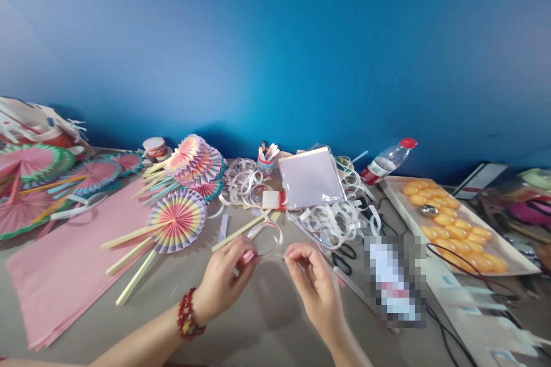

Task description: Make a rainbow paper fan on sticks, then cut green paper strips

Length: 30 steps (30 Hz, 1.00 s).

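Observation:
My left hand (226,275), with a red bead bracelet (187,314) at the wrist, is closed around a small pink item (246,257). From its fingertips a thin curled strip (280,235) loops upward. My right hand (314,281) is level with it to the right, its thumb and forefinger pinched together near the strip's side; what they hold is too small to make out. Pale sticks (241,229) lie just behind my left hand. A pleated paper fan (177,221) with yellow sticks rests to the left.
Pink paper sheets (73,264) and more fans (92,175) lie left. Behind are curled white strips (336,223), a plastic packet (312,178) and a pen cup (266,163). Black scissors (343,258), a bottle (390,160) and a tray (523,264) of orange items are right.

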Each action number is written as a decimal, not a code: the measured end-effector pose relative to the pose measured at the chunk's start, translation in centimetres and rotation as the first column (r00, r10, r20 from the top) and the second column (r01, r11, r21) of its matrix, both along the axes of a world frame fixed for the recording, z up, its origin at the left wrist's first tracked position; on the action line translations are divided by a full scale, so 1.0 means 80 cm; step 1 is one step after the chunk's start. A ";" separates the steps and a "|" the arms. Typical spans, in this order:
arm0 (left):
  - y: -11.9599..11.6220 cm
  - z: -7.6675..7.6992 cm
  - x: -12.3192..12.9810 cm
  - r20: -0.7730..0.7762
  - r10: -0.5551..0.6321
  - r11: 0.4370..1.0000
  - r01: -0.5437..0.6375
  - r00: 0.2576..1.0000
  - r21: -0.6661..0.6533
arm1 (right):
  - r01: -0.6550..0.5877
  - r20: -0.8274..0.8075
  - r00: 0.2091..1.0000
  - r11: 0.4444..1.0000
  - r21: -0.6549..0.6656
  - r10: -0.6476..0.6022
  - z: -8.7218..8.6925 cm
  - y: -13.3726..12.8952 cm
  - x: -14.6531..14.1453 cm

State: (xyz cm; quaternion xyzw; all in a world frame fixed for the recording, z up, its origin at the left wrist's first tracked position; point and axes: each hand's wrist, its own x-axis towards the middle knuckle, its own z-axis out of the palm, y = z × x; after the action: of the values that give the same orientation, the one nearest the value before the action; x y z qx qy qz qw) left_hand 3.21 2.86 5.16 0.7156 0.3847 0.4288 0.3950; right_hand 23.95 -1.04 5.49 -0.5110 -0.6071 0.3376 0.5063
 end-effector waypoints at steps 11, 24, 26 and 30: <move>0.003 0.001 -0.001 0.004 0.000 1.000 0.000 1.000 0.007 | -0.053 0.187 0.982 0.995 0.090 0.035 0.010 0.013 0.004; 0.006 0.001 -0.004 -0.089 -0.014 0.997 0.021 0.996 0.073 | -0.070 0.184 0.982 0.987 0.142 0.043 0.018 0.003 -0.003; 0.006 0.001 -0.004 -0.103 0.000 0.997 0.007 0.995 0.071 | -0.079 0.200 0.979 0.983 0.166 0.045 0.019 0.003 -0.003; 0.003 0.000 -0.002 -0.081 0.023 1.000 -0.022 0.996 0.023 | -0.125 0.216 0.974 0.960 0.250 0.070 0.017 0.001 -0.009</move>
State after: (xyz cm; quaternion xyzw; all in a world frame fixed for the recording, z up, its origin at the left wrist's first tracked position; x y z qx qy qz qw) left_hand 3.04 3.08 5.13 0.7323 0.4036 0.4081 0.3665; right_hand 23.26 -0.99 6.85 -0.4408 -0.7198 0.2247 0.4869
